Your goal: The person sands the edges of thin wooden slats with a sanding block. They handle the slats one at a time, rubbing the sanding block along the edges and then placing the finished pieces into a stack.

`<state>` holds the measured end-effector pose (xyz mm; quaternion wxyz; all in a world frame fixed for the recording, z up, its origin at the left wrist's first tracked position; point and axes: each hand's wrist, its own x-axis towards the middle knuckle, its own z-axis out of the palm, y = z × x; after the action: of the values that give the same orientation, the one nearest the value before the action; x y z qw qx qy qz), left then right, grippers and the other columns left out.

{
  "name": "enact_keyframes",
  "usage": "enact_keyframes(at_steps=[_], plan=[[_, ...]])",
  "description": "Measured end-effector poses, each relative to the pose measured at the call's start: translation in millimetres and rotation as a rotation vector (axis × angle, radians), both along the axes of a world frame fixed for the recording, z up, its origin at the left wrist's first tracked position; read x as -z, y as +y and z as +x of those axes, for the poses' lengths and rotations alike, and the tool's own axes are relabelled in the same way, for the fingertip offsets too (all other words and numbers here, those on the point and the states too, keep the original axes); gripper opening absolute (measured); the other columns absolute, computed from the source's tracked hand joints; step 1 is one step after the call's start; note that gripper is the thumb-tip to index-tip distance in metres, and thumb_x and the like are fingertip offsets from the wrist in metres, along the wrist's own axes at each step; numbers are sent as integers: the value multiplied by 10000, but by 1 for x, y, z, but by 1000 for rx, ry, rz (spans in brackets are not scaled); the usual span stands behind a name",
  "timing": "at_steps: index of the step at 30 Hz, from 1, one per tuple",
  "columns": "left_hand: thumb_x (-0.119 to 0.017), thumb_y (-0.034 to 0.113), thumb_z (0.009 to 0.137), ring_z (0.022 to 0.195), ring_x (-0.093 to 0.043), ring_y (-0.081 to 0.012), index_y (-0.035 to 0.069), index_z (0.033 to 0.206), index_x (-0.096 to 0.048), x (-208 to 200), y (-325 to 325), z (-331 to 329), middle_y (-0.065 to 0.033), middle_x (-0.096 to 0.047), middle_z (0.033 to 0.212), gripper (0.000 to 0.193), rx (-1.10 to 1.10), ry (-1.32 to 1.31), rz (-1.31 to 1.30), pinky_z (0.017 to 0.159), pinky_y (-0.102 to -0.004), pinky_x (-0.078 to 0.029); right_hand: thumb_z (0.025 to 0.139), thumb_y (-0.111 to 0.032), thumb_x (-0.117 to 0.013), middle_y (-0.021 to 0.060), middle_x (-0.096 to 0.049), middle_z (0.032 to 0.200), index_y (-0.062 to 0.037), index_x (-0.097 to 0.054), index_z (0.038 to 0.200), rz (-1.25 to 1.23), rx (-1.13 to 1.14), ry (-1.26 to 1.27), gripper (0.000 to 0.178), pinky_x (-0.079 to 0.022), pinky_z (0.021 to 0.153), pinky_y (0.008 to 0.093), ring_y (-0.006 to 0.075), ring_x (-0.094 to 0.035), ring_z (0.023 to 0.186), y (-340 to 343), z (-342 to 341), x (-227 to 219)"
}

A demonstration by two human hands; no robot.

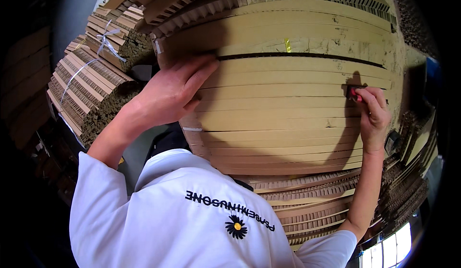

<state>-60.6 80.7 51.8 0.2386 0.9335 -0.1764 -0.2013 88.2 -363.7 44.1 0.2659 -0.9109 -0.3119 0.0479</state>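
Observation:
Long tan cardboard strips lie side by side in front of me, running from left to right. A dark gap separates some of them from the farther strips. Over their left end is my left hand, its fingers stretched out and lying on the cardboard near that gap. Toward the right end, my right hand pinches a small red tool against the strips. My fingers cover most of this tool, so its exact kind is not clear. A shadow falls around it.
Tied bundles of cardboard strips stand to the left, bound with pale cord. More ridged cardboard pieces are stacked close to my body, and others at the right. A yellow tape piece sits on a far strip.

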Motion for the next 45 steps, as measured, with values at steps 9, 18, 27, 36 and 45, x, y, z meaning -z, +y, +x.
enact_keyframes(at_steps=[9, 18, 27, 36, 45], plan=[[-772, 43, 716, 1391, -494, -405, -26, 1509, -434, 5, 17, -9, -209, -443, 1574, 866, 120, -70, 40, 1127, -499, -466, 860, 41, -772, 62, -690, 942, -67, -744, 1021, 13, 40, -16, 196, -533, 698, 280, 208, -680, 786, 11, -5, -10], [-811, 108, 723, 1404, -489, -402, 2, 1563, -386, 6, 18, 1, -201, -407, 1615, 948, 126, -1, 63, 1121, -456, -481, 904, -10, -767, 88, -724, 981, -23, -747, 1016, 381, 304, -20, 115, -553, 755, 315, 193, -689, 835, -4, -10, -16], [-760, 69, 776, 1400, -475, -410, -18, 1533, -404, -3, -25, 17, -212, -438, 1580, 841, 26, -146, 70, 1138, -467, -447, 1028, -138, -687, 55, -710, 904, -14, -678, 1169, 1667, 761, 369, 189, -588, 769, 378, 188, -666, 786, 5, -102, 40], [-868, 257, 720, 1370, -453, -434, -34, 1543, -392, 43, -78, 48, -275, -461, 1491, 995, -15, -167, -69, 1170, -495, -397, 1019, -93, -681, 73, -684, 976, -1, -657, 1087, 1371, 764, 513, 117, -548, 725, 334, 150, -622, 813, -1, -109, 53], [-852, 138, 647, 1220, -574, -417, 9, 1451, -494, -107, -32, 85, -224, -583, 1320, 889, -129, -595, 2, 1042, -493, -522, 924, -109, -785, 74, -670, 982, 22, -688, 1073, 1533, 650, 540, 221, -582, 804, 365, 233, -687, 872, -6, -110, 51]])
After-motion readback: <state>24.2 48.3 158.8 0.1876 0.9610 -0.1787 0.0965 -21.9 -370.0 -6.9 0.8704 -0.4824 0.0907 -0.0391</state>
